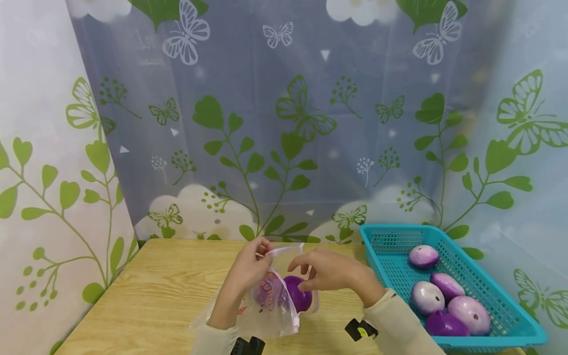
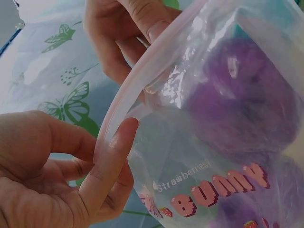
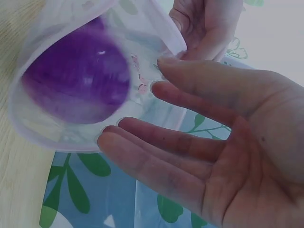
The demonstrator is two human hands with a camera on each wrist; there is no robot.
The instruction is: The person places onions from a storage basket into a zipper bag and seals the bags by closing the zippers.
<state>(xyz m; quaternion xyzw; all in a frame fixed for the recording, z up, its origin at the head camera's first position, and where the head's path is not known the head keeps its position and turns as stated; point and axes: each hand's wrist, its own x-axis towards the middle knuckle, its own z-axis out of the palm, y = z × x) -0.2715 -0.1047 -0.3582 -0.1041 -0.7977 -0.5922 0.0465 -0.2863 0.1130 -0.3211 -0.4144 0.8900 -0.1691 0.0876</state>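
A clear zip bag (image 1: 279, 320) with a pale pink rim and printed "BUNNY" lettering (image 2: 221, 190) stands on its side over the table, its mouth facing right. My left hand (image 1: 250, 264) pinches the rim at the upper corner between thumb and fingers. Inside, near the mouth, is a glossy purple round thing (image 3: 80, 76); more purple (image 2: 237, 213) shows blurred through the plastic, so I cannot tell the count. My right hand (image 1: 330, 270) is at the bag's mouth, fingers extended and apart (image 3: 161, 152), holding nothing, fingertips close to the rim.
To the right, a turquoise plastic basket (image 1: 377, 266) holds several glossy round things in purple and white, such as a pale one (image 1: 427, 298) with a dark spot. The wooden table (image 1: 146, 296) meets a butterfly-and-leaf patterned curtain (image 1: 266, 172) behind.
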